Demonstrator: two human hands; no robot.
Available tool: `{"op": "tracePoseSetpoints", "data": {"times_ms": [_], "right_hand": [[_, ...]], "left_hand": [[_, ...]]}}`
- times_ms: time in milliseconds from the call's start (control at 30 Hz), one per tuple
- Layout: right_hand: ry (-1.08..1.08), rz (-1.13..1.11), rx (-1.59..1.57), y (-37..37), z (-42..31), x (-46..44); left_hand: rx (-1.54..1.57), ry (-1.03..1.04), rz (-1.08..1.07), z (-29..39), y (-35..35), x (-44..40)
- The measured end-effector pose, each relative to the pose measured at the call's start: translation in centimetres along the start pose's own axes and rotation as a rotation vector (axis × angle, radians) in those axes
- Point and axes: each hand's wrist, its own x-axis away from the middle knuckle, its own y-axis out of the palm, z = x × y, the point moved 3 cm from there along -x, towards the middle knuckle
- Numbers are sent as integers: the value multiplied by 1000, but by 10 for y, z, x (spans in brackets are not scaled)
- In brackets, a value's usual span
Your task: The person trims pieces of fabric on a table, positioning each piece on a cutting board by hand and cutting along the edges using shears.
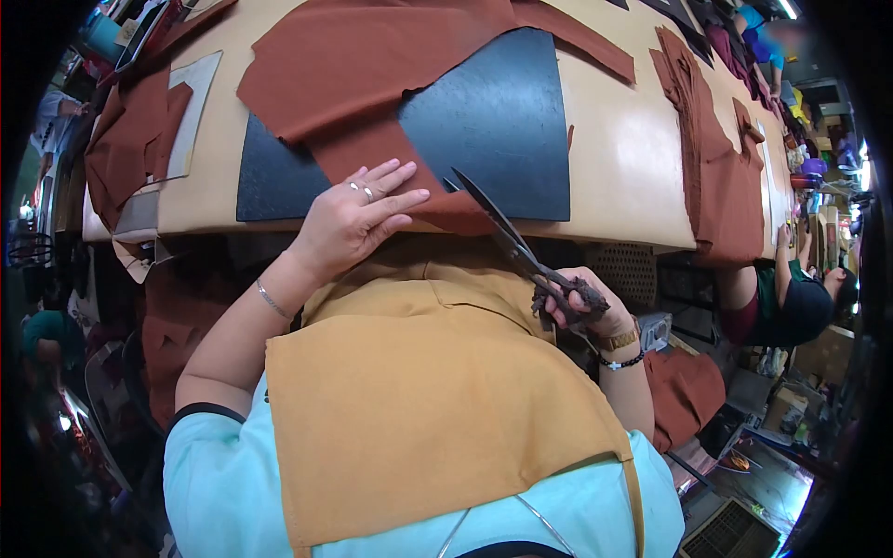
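My left hand (372, 206) lies with its fingers stretched over a strip of rust-brown fabric (363, 144) near the table's front edge. In my right hand (595, 302) is a pair of large dark scissors (498, 219), its handles wrapped in dark material. The blades are parted and point up and left, at the fabric's right edge, just beyond my left fingertips. The fabric's lower end hangs at the table edge. Under the fabric is a black board (498, 112), and a wider part of the cloth spreads over the board's far side.
Folded rust-brown fabric (721, 177) lies on the pale table (609, 158) to the right, and more fabric (126, 139) to the left beside a light panel (193, 107). A co-worker (791, 298) is at the right end; another person (758, 42) stands at the far right.
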Motion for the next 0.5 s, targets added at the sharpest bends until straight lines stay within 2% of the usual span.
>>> {"op": "tracePoseSetpoints", "data": {"times_ms": [267, 500], "right_hand": [[-16, -41, -28, 8, -1, -12], [-21, -45, -48, 9, 5, -14]], "left_hand": [[-103, 84, -37, 15, 14, 4], [-43, 106, -30, 24, 14, 4]]}}
